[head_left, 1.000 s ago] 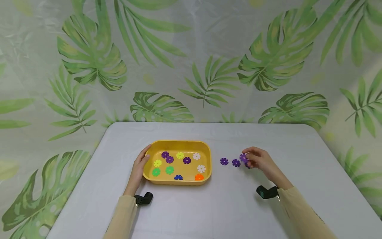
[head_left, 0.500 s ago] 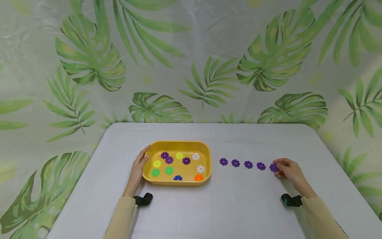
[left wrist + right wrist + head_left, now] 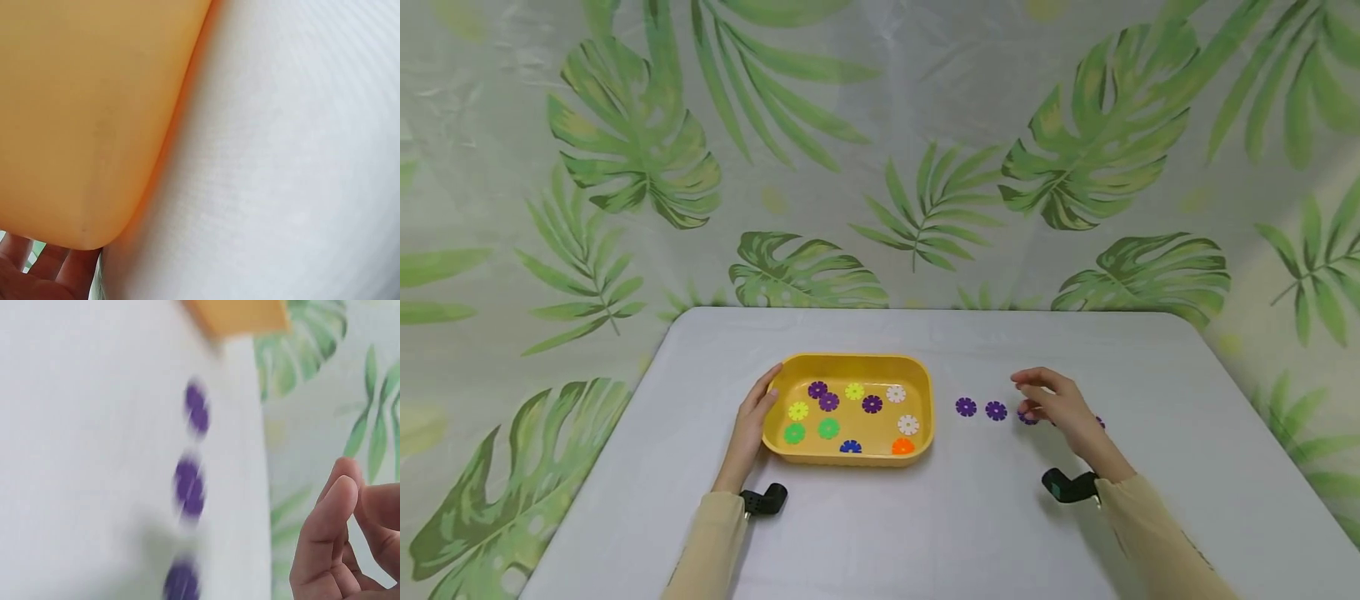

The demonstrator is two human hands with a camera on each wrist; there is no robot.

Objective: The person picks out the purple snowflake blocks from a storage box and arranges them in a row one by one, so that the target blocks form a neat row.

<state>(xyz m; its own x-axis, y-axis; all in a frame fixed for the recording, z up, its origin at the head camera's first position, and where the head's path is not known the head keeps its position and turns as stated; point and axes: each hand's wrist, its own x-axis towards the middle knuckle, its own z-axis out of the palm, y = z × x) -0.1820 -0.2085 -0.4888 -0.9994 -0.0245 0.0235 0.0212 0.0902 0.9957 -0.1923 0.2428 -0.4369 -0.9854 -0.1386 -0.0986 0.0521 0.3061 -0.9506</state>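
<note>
My left hand holds the left end of a yellow plastic tray, thumb at the rim and fingers along the outer wall. In the left wrist view its fingers show at the tray's corner. Inside the tray lie flat flower-shaped plastic discs: purple, yellow, green, white, blue and an orange disc. To the right a row of purple discs, starting with one purple disc, lies on the table. Above that row hovers my right hand, fingers loosely bent and holding nothing; it partly hides the row's right part.
A white-covered table carries everything. Behind it hangs a leaf-patterned cloth. Each wrist wears a small black camera, such as the right wrist camera.
My right hand carried a purple disc to the right end of the row, let it go there, and came back left with nothing in it. The left hand stays on the tray.
</note>
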